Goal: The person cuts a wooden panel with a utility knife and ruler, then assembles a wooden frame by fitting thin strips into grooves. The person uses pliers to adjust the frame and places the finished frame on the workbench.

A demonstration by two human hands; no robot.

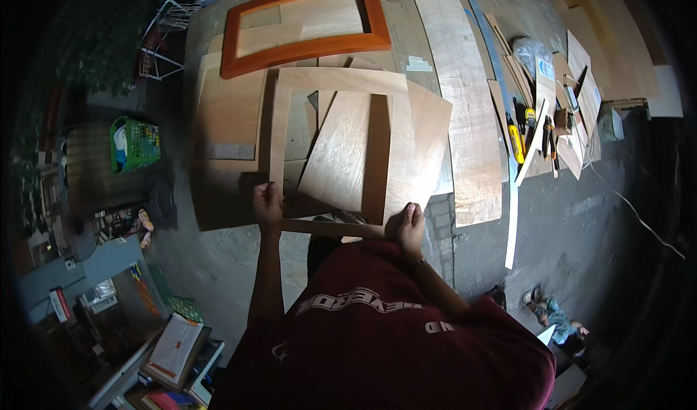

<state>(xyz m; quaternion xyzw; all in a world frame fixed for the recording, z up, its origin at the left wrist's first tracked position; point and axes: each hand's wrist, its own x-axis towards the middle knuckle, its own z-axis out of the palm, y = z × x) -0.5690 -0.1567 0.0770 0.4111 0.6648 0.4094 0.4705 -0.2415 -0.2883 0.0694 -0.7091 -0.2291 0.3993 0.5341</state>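
A flat, light plywood frame point(341, 79) with a rectangular opening is held by its two near corners, tilted over the table's near edge. My left hand point(268, 205) is closed on its near left corner. My right hand point(408, 227) grips the near right corner, thumb on top. Through the opening show loose plywood pieces point(337, 145). Just beyond lies an orange-brown wooden frame point(305, 49), apart from both hands. Left of the held frame is a brown wooden panel point(226, 116).
A long plywood board point(465, 105) runs along the table's right part. Further right lie a yellow utility knife point(516, 144), a tape measure point(529, 115) and wood offcuts. A white cable point(632, 207) trails over the floor. A green basket point(136, 145) stands left; another person point(559, 317) is low at right.
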